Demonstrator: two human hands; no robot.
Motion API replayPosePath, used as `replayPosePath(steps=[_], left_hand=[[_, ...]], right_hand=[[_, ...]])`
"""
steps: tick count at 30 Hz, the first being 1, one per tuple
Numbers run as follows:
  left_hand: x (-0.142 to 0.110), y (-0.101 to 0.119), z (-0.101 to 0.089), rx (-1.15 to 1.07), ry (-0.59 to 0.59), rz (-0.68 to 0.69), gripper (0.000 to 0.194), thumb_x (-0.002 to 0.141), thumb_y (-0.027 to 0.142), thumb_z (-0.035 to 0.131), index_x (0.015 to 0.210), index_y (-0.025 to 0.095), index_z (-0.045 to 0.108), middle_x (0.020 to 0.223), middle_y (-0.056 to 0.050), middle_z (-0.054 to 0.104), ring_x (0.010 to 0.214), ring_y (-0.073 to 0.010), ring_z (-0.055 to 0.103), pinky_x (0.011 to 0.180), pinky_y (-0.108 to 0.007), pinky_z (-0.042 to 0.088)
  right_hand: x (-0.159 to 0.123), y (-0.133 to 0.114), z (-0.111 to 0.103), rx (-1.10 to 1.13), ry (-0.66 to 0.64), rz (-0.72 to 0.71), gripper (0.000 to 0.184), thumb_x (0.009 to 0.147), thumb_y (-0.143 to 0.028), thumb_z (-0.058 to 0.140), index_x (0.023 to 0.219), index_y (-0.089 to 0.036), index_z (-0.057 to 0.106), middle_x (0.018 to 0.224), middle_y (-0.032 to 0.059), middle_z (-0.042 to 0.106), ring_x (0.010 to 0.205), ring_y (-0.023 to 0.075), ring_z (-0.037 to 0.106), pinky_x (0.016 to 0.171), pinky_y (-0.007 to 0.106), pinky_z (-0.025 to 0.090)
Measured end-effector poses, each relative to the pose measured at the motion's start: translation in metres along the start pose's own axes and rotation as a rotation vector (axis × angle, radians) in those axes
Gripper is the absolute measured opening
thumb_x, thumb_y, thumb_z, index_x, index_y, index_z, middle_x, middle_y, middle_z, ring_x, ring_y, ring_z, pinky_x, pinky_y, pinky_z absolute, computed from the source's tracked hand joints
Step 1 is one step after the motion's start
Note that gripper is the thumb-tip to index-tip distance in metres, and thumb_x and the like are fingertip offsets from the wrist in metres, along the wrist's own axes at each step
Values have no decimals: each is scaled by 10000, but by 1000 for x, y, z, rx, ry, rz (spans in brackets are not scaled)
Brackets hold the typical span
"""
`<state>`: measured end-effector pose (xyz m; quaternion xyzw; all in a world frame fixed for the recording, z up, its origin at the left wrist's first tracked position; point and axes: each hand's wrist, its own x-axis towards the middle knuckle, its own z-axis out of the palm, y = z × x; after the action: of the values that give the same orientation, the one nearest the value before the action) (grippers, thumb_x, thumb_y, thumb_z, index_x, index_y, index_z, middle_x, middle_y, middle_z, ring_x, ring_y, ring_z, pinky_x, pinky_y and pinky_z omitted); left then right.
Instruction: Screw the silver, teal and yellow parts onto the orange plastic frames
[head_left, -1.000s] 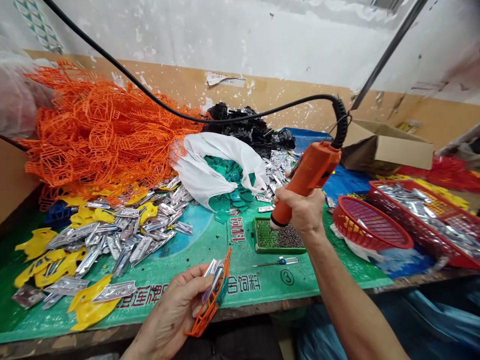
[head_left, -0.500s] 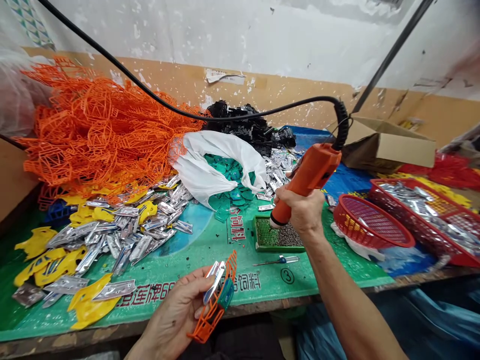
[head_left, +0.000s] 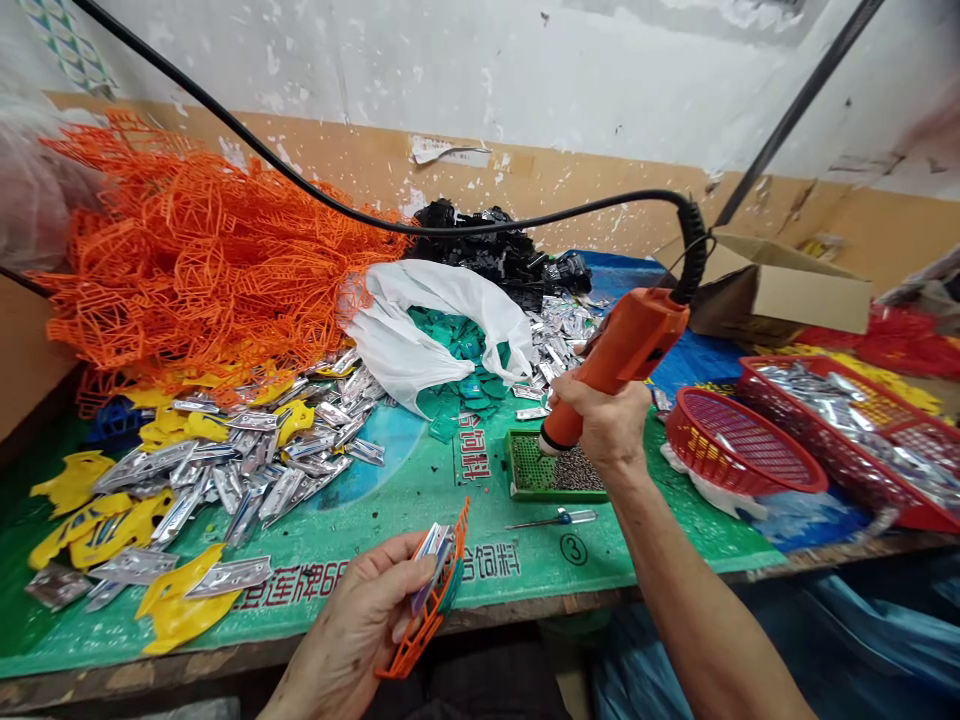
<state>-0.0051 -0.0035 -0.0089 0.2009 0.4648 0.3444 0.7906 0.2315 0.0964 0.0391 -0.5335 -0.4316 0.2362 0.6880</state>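
Open on the desk [head_left: 409,510] between silvery pieces [head_left: 281,490] and green tray [head_left: 555,496]. At the front edge [head_left: 525,609], pinching orange frame [head_left: 424,628] in left hand [head_left: 367,600]; gripping orange power tool [head_left: 626,335] in right hand [head_left: 611,415].

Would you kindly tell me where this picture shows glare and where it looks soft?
Head view: bright highlights on the silver parts and a sheen on the green table cover; head view: left hand, right hand and orange power tool look fairly sharp; head view: the red bundle at the far right looks soft, cause unclear.
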Motion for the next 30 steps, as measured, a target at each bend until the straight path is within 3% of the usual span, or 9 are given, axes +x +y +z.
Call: replayPosePath(steps=[11, 17, 23, 30], left_hand=[[0, -1, -2, 37, -16, 18, 258, 639, 288, 783, 836, 135, 719, 680, -20, 654, 493, -53, 482, 454, -151, 368], [0, -1, -2, 152, 16, 70, 297, 666, 372, 751, 833, 128, 716, 497, 50, 493, 383, -9, 247, 367, -139, 194], [0, 1, 5, 230, 14, 76, 359, 673, 384, 730, 940, 146, 698, 533, 49, 496, 401, -20, 255, 385, -153, 177], [-3, 7, 26, 298, 15, 112, 271, 638, 348, 711, 806, 136, 706, 536, 50, 507, 405, -23, 272, 386, -170, 167]], right_hand=[[-2, 2, -1, -28, -3, -33, 236, 551, -230, 732, 726, -162, 589, 605, -31, 580, 526, 132, 531, 547, 314, 466], [-4, -3, 1, -62, -3, -49, 210, 542, -217, 742, 675, -153, 593, 601, -26, 585, 532, 128, 530, 558, 311, 460], [3, -1, -3, -16, -4, -37, 238, 574, -254, 739, 741, -152, 603, 614, -28, 584, 514, 132, 541, 537, 319, 474], [-5, -37, 0, 205, -67, -27, 301, 614, -186, 713, 901, -177, 624, 586, -49, 576, 460, 136, 549, 477, 298, 462]])
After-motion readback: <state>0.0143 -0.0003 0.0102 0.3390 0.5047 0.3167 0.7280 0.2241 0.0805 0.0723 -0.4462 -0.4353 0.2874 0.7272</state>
